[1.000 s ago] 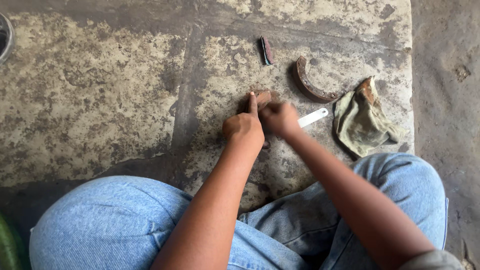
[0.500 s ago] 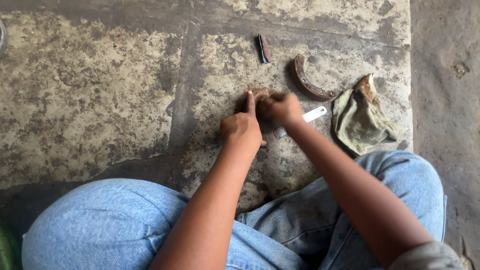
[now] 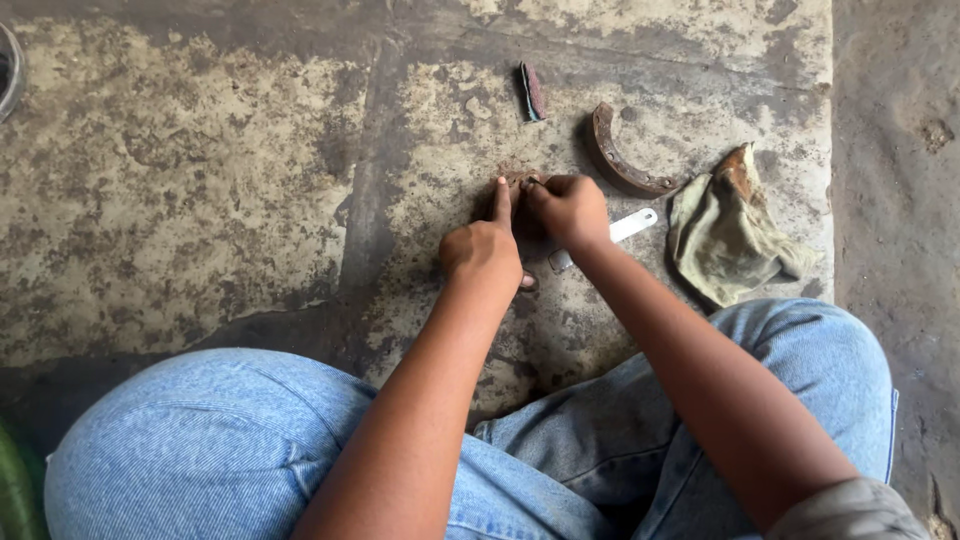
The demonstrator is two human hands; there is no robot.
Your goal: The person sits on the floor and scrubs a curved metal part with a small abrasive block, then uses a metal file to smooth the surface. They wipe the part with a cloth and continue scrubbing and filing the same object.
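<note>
A small rusty brown piece (image 3: 520, 182) is seen lying flat on the stained concrete, just above frame centre, largely covered by fingers.

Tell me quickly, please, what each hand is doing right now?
Left hand: fist closed, forefinger pressing a small rusty part on the floor.
Right hand: closed on a white-handled tool, its working end hidden.

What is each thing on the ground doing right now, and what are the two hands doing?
Left hand: forefinger stretched out, pressing a small rusty brown piece on the stained concrete floor.
Right hand: curled, fingers on the same piece.
Curved rusty metal piece: lying flat, untouched.
Crumpled olive-green rag: bunched up, lying loose.
White flat strip: lying flat, partly under the right wrist.
Small dark reddish block: lying alone.
</note>
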